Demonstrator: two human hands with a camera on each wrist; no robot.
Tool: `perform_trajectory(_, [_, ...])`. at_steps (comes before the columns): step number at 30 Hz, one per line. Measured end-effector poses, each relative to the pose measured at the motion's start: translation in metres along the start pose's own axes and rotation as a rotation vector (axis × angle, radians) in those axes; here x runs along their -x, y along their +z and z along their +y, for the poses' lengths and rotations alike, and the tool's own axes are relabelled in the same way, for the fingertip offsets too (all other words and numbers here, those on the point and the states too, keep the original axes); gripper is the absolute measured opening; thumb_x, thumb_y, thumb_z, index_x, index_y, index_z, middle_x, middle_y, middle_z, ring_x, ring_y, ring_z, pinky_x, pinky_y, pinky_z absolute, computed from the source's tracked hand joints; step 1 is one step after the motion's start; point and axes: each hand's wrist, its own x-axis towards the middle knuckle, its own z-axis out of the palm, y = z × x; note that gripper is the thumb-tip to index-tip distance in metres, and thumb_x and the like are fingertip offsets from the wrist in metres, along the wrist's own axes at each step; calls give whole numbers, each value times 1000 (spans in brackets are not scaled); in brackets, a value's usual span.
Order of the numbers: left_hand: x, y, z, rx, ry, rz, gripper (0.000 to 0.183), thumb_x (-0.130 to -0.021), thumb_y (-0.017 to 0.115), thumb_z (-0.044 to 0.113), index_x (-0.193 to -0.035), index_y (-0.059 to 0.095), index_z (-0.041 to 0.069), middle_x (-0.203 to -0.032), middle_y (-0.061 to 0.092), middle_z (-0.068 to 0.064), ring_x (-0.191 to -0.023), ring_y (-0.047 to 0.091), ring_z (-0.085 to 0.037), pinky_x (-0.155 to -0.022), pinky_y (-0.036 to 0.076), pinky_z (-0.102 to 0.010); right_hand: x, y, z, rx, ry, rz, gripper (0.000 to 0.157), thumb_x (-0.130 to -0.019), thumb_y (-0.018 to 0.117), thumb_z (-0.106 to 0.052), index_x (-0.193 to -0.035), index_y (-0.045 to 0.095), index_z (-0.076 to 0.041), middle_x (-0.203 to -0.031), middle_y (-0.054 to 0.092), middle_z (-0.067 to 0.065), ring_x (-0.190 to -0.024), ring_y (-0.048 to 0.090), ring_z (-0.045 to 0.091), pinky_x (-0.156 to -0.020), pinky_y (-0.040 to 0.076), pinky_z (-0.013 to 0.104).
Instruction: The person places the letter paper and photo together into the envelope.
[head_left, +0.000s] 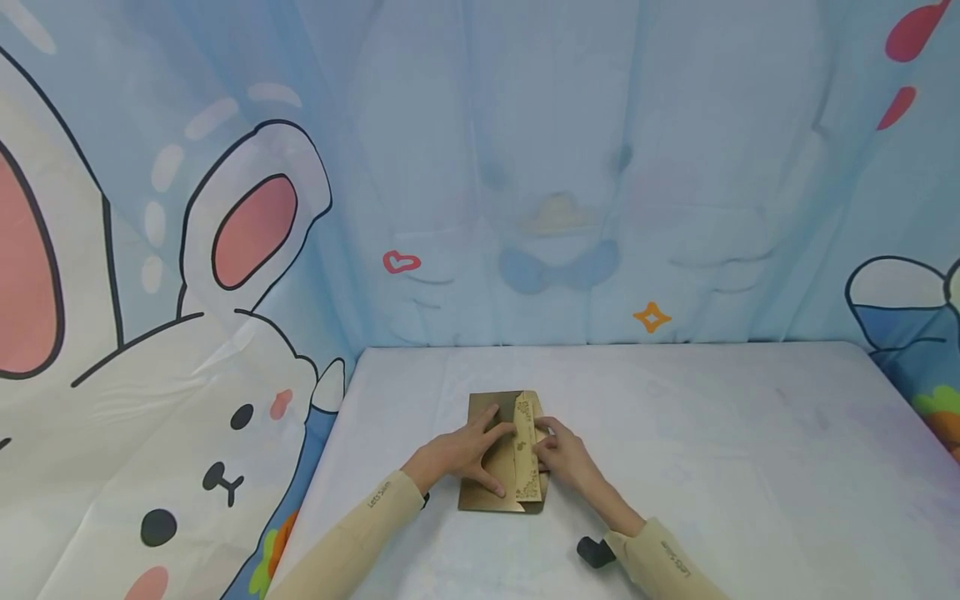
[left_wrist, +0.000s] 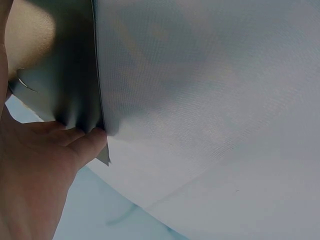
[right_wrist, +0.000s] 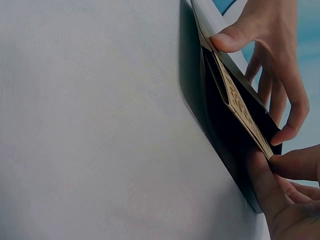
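A gold envelope [head_left: 501, 458] lies on the table, its dark inside showing in the right wrist view. From its right-hand opening a folded gold card [head_left: 527, 475] with brown floral print sticks partly out. My left hand [head_left: 465, 451] rests on the envelope with fingers spread, pressing it down. The left wrist view shows those fingers [left_wrist: 90, 145] along the envelope's edge. My right hand [head_left: 567, 458] pinches the outer edge of the card between thumb and index finger [right_wrist: 262, 180]. How far the card reaches inside the envelope is hidden.
A white cloth covers the table [head_left: 712, 467], whose far edge meets a blue printed curtain [head_left: 450, 167]. Another curtain with a large rabbit drawing [head_left: 187, 400] hangs at the left. A black strap piece [head_left: 595, 552] shows at my right cuff.
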Motion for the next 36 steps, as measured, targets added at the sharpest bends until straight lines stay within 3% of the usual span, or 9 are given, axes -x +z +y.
perform_trajectory(13, [-2, 0, -1, 3, 7, 5, 107, -70, 73, 76, -156, 22, 38, -169, 9, -15, -155, 22, -32, -108, 47, -48, -6, 7, -4, 40, 3, -7, 48, -95, 64, -3, -140, 49, 2, -82, 72, 3, -69, 67, 12, -62, 52, 26])
perform_trajectory(36, [0, 2, 0, 7, 0, 8, 107, -70, 73, 76, -155, 22, 39, -169, 7, -14, -155, 20, -33, -105, 49, -49, -6, 16, -11, 13, -7, -27, 45, -94, 65, 0, -136, 50, 6, -77, 70, 5, -61, 67, 13, -56, 53, 25])
